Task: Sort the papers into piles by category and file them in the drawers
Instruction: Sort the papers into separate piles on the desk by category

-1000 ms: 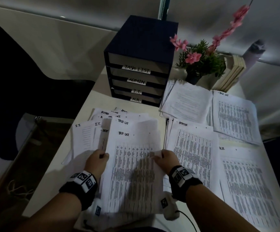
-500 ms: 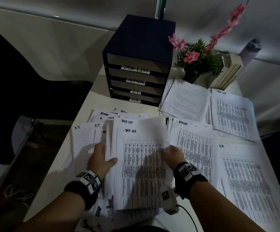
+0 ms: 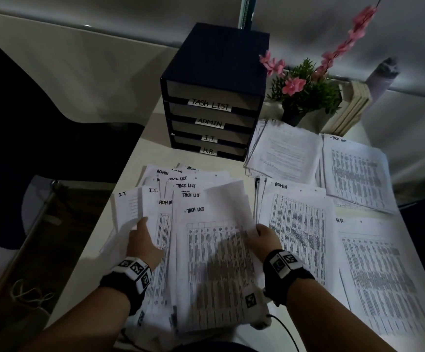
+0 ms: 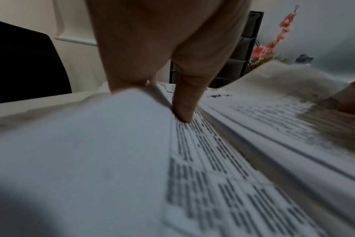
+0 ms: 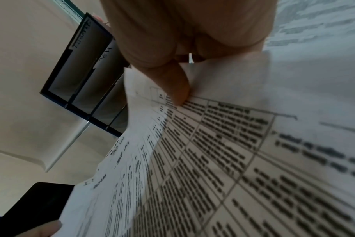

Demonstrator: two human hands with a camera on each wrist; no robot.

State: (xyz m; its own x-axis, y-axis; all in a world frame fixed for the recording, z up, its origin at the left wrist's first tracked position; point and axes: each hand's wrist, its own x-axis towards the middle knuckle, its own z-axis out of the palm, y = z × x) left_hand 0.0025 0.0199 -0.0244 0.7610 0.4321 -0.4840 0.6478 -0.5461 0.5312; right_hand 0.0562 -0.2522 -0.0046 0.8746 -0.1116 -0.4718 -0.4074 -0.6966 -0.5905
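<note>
The drawer unit [image 3: 214, 97] is showing four labels, top to bottom: "TASK LIST" [image 3: 210, 105], "ADMIN" [image 3: 210, 122], "I.T." [image 3: 210, 138], "H.R." [image 3: 208, 150]. Loose sheets [image 3: 181, 196] are bearing handwritten "TASK LIST", "ADMIN", "I.T."; sorted piles are reading "ADMIN" [image 3: 281, 185], "H.R." [image 3: 340, 220], "TASK LIST" [image 3: 339, 139].

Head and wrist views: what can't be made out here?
- Printed table text on the white top sheet: head view, too small; both wrist views, blurred.
- Dark blue four-drawer file box: drawers closed, contents hidden.
- Left hand fingers: under the white sheets, head view.
- White H.R.-marked sorted pile: lower end cut off by the frame edge.
</note>
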